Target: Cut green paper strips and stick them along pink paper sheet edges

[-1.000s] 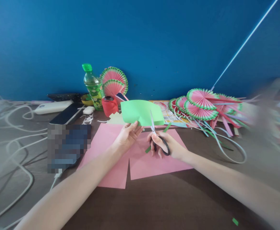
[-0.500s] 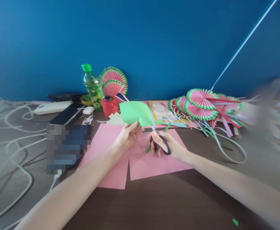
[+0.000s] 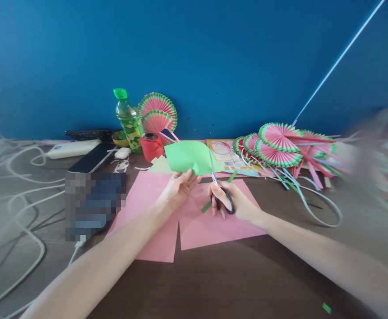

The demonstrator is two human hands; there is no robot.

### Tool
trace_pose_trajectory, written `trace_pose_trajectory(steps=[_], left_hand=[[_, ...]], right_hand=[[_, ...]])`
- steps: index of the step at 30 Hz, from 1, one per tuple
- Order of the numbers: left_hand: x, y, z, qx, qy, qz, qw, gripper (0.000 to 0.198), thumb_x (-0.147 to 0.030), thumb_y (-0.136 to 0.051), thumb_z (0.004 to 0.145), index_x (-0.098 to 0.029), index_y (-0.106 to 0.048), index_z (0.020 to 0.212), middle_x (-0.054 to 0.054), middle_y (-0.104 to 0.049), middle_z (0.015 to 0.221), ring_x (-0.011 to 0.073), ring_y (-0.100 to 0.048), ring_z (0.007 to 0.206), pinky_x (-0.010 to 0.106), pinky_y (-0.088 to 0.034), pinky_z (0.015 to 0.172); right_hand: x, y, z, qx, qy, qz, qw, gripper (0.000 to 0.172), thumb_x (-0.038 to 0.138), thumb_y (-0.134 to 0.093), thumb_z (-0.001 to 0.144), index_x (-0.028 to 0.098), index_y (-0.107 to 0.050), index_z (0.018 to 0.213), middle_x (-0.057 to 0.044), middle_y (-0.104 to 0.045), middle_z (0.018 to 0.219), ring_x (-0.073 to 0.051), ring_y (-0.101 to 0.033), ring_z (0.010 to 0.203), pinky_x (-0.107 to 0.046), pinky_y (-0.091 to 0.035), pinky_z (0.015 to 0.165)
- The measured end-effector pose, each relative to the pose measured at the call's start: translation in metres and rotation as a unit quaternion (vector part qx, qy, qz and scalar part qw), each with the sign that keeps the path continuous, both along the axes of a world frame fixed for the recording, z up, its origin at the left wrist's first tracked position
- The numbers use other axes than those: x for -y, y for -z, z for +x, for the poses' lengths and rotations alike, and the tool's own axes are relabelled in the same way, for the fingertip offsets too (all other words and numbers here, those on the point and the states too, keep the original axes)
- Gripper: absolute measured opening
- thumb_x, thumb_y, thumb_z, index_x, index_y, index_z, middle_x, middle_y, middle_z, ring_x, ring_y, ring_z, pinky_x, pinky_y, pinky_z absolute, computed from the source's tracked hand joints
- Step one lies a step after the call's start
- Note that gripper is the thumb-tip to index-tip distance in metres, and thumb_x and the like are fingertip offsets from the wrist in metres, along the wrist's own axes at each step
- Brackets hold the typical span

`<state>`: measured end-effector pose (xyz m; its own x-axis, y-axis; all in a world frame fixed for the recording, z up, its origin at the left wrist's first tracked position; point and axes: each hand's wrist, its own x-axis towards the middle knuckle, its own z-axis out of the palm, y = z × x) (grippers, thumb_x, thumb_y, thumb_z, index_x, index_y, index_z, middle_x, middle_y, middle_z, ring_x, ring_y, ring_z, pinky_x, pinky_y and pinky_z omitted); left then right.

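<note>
Green scrap (image 3: pixel 327 308): lying nearer than the pink paper (image 3: pixel 213 230), off to its right.
Right hand (image 3: pixel 237 201): over the pink paper, fingers closed around the black handles of the scissors (image 3: pixel 215 180).
Left hand (image 3: pixel 178 189): above the pink paper's middle, thumb and fingers pinching a lower edge.
Green paper (image 3: pixel 187 157): raised over the pink paper's far edge, bowed, right end at the scissor blades.
Cutting well: probably best to hold the sheet taut and flatter near the blades, turn it gently with the pinch, and keep fingertips off the cutting line.
Red pot (image 3: pixel 152 148): beyond the pink paper's far left; dark at the mouth, contents too dim to tell.
Bottle (image 3: pixel 129 124): farther left beyond the pink paper, upright and capped; fill unclear.
Yellow bowl (image 3: pixel 119 138): left past the pink paper, partly hidden; cannot tell contents.
</note>
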<state>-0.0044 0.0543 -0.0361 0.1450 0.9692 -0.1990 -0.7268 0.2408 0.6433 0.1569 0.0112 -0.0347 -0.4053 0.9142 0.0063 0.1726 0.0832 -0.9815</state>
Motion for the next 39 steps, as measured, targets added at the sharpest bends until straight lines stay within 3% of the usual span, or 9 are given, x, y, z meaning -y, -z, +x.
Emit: trace_pose_trajectory(steps=[15, 25, 33, 36, 39], left_hand=[[-0.001, 0.006, -0.001, 0.003, 0.014, 0.032, 0.999, 0.018, -0.003, -0.057, 0.074, -0.014, -0.057, 0.06, -0.002, -0.064, 0.06, 0.0102, -0.065, 0.066, 0.029, -0.053, 0.083], [-0.007, -0.003, -0.004, -0.012, -0.018, 0.006, 1.0, 0.016, -0.001, -0.055, 0.073, -0.013, -0.059, 0.065, 0.0, -0.068, 0.065, 0.0096, -0.065, 0.062, 0.025, -0.055, 0.076], [-0.025, -0.007, -0.023, -0.044, -0.132, 0.013, 0.99, 0.018, 0.002, -0.051, 0.074, -0.014, -0.057, 0.068, 0.0, -0.067, 0.066, 0.0108, -0.065, 0.066, 0.032, -0.051, 0.086], [-0.026, -0.007, -0.024, -0.089, -0.145, -0.012, 0.985, 0.018, 0.003, -0.05, 0.074, -0.014, -0.053, 0.07, 0.001, -0.065, 0.064, 0.0129, -0.065, 0.066, 0.039, -0.048, 0.089], [-0.025, -0.006, -0.022, -0.123, -0.148, -0.011, 0.981, 0.017, 0.002, -0.048, 0.073, -0.014, -0.049, 0.071, 0.002, -0.064, 0.067, 0.0136, -0.064, 0.064, 0.041, -0.048, 0.087]], right_hand=[[0.001, -0.002, 0.001, 0.03, 0.009, -0.002, 0.999, 0.038, 0.056, -0.046, 0.08, 0.018, -0.048, 0.079, 0.004, -0.052, 0.049, -0.012, -0.055, 0.04, -0.018, -0.036, 0.03], [-0.005, -0.006, 0.005, 0.051, -0.023, -0.017, 0.998, 0.039, 0.054, -0.045, 0.081, 0.018, -0.046, 0.069, 0.003, -0.053, 0.048, -0.011, -0.053, 0.039, -0.019, -0.037, 0.034], [-0.018, -0.033, 0.025, 0.217, -0.091, 0.017, 0.972, 0.038, 0.053, -0.056, 0.073, 0.016, -0.055, 0.08, 0.001, -0.054, 0.062, -0.011, -0.053, 0.051, -0.022, -0.039, 0.045], [-0.022, -0.043, 0.034, 0.285, -0.079, 0.081, 0.952, 0.04, 0.053, -0.059, 0.07, 0.018, -0.058, 0.09, 0.0, -0.056, 0.074, -0.012, -0.052, 0.061, -0.025, -0.04, 0.054], [-0.028, -0.051, 0.045, 0.38, -0.034, 0.138, 0.914, 0.043, 0.052, -0.061, 0.068, 0.02, -0.057, 0.096, -0.001, -0.056, 0.078, -0.014, -0.05, 0.066, -0.027, -0.039, 0.058]])
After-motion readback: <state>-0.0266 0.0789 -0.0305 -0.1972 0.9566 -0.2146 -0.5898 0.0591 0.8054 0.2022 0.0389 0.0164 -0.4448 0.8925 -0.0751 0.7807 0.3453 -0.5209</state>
